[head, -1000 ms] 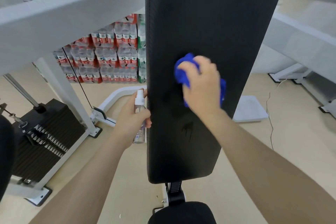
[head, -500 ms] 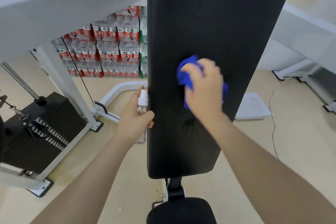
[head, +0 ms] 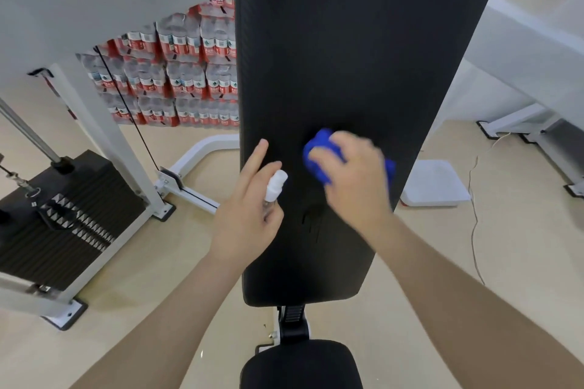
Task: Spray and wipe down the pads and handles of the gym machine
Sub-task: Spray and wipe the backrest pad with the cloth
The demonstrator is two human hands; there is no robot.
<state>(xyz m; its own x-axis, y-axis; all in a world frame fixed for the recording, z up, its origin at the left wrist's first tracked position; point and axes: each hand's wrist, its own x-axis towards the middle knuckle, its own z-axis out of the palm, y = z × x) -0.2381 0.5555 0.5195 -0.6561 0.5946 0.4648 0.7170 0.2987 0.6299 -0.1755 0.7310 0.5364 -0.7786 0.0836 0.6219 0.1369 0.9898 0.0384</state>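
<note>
seat pad point(head: 300, 363) sits nearest you, bottom centre. your left hand point(head: 249, 215) is over the back pad's point(head: 347, 57) left edge, curled round a small spray bottle point(head: 275, 184), white nozzle up, index finger straight and raised. your right hand point(head: 354, 180) presses a bunched blue cloth point(head: 319, 155) onto the pad's middle, fingers curled over it. weight stack point(head: 63, 221) left, bottled water packs point(head: 177, 73) beyond.

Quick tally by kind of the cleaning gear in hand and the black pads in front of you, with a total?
Small clear spray bottle with white nozzle, held in the left hand: 1
Crumpled blue cloth, under the right hand: 1
Black pads: 2, the long back pad and the seat pad
Total: 4
</note>
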